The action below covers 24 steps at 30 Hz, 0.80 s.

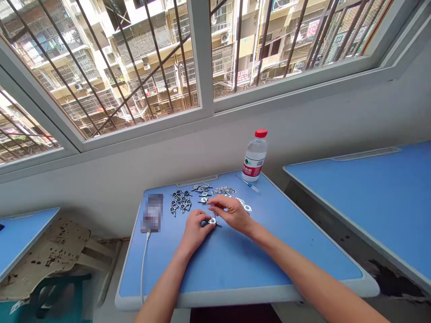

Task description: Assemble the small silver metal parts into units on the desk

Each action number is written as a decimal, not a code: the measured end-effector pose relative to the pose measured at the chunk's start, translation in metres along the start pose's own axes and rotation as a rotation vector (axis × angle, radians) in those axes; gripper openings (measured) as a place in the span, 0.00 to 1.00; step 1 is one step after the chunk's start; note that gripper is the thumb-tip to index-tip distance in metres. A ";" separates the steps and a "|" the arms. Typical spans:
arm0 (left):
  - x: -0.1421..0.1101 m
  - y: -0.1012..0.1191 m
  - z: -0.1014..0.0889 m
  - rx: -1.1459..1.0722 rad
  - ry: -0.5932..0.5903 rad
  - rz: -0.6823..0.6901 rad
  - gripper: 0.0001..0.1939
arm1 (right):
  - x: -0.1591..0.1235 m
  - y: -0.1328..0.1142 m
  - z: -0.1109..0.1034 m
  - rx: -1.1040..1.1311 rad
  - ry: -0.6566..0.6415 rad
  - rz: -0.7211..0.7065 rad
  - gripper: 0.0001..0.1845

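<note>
On a blue-topped rectangular bench (256, 264), the left hand (197, 231) has its grip pressed together, pinching a small silver metal bracket (212, 220) near the middle of the bench. The right hand (232, 214) comes in from the bracket's 2 o'clock, its grip curved over it; whether it touches the bracket or is pinching anything, I cannot tell. At the bracket's 11 o'clock lies a cluster of dark-and-silver metal fittings (181, 201). At 12 to 1 o'clock is a loose scatter of shiny silver fittings (212, 189), and a flat silver piece (244, 205) lies just beyond the right hand. At the bench's far corner stands a clear plastic water bottle (255, 157) with a red cap and red label, with a slim clear-and-blue pen (248, 184) beside it. At 9 o'clock, a blurred phone (152, 213) trails a white charging cable (144, 264) off the bench's edge.
</note>
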State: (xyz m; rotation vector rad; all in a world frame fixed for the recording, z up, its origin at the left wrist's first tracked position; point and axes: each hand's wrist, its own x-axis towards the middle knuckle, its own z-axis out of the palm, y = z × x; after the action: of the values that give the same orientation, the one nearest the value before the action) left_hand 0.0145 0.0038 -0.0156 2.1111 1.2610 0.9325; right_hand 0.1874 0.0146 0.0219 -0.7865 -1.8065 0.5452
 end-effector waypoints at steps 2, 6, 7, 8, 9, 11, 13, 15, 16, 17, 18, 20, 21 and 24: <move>0.000 -0.001 0.001 -0.001 0.008 0.000 0.06 | -0.001 -0.002 0.002 0.001 -0.004 0.000 0.08; 0.000 0.000 0.001 0.012 0.014 -0.010 0.07 | -0.001 -0.005 0.005 -0.028 -0.004 0.016 0.07; 0.000 0.000 0.001 0.013 0.013 -0.013 0.07 | -0.001 -0.005 0.005 -0.040 0.000 0.029 0.07; 0.000 0.000 0.001 0.014 0.014 -0.016 0.07 | -0.001 -0.005 0.005 -0.054 0.005 0.041 0.07; 0.000 0.001 0.001 0.015 0.012 -0.018 0.07 | -0.001 -0.005 0.005 -0.068 0.009 0.047 0.07; 0.000 0.000 0.001 0.015 0.009 -0.017 0.06 | -0.002 -0.004 0.005 -0.092 0.020 0.033 0.07; 0.000 -0.001 0.001 0.013 0.006 -0.008 0.05 | -0.002 -0.002 0.005 -0.110 0.011 -0.017 0.07; 0.000 -0.002 0.001 0.013 0.010 0.002 0.05 | -0.002 -0.002 0.004 -0.115 -0.037 -0.067 0.08; 0.001 -0.003 0.001 0.012 0.011 0.006 0.05 | -0.002 -0.002 0.002 -0.112 -0.066 -0.080 0.09; 0.001 -0.003 0.000 0.011 0.010 0.008 0.05 | -0.002 -0.002 0.000 -0.105 -0.093 -0.084 0.10; 0.001 -0.003 0.000 0.008 0.004 0.008 0.05 | -0.001 -0.003 -0.003 -0.096 -0.114 -0.080 0.11; 0.001 -0.002 -0.001 0.004 -0.011 -0.002 0.04 | 0.001 -0.005 -0.009 -0.077 -0.146 -0.054 0.12; 0.001 -0.001 -0.002 0.003 -0.018 -0.008 0.04 | 0.002 -0.005 -0.011 -0.071 -0.161 -0.036 0.13; 0.001 0.000 -0.003 0.001 -0.031 -0.023 0.05 | 0.003 -0.007 -0.018 -0.060 -0.179 0.019 0.14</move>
State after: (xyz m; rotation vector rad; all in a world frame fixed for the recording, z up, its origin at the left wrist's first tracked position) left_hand 0.0127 0.0048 -0.0136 2.0995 1.2675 0.8858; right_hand 0.2020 0.0123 0.0346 -0.8179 -1.9896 0.5923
